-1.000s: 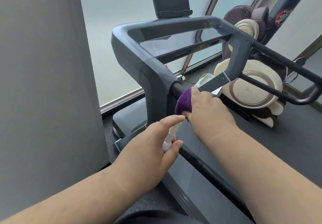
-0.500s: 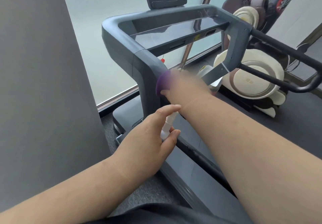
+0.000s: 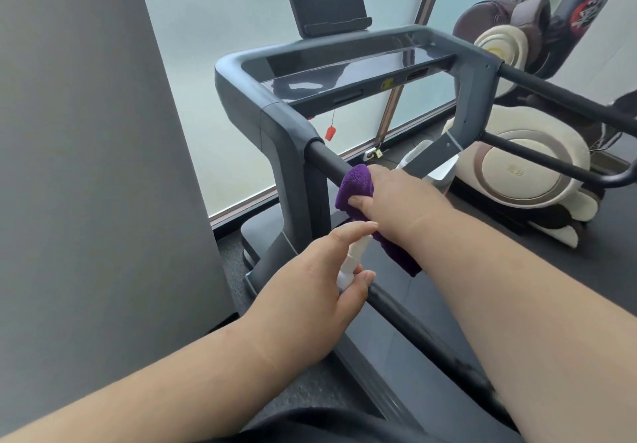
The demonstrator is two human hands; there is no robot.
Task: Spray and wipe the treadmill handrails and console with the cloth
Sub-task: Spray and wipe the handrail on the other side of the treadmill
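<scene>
The right hand clutches the cloth around the rail, which runs toward the person; the left hand grips, probably, a sprayer.

Grey wall left, frosted window ahead, massage chair right.

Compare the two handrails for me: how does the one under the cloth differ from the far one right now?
The near handrail has the purple cloth wrapped round it under the right hand; the far handrail is bare, with no hand on it. The near one runs toward the camera past the left hand, which holds the spray bottle; the far one lies across the treadmill, in front of the massage chair. Both are dark round bars joined to the grey console frame.
</scene>
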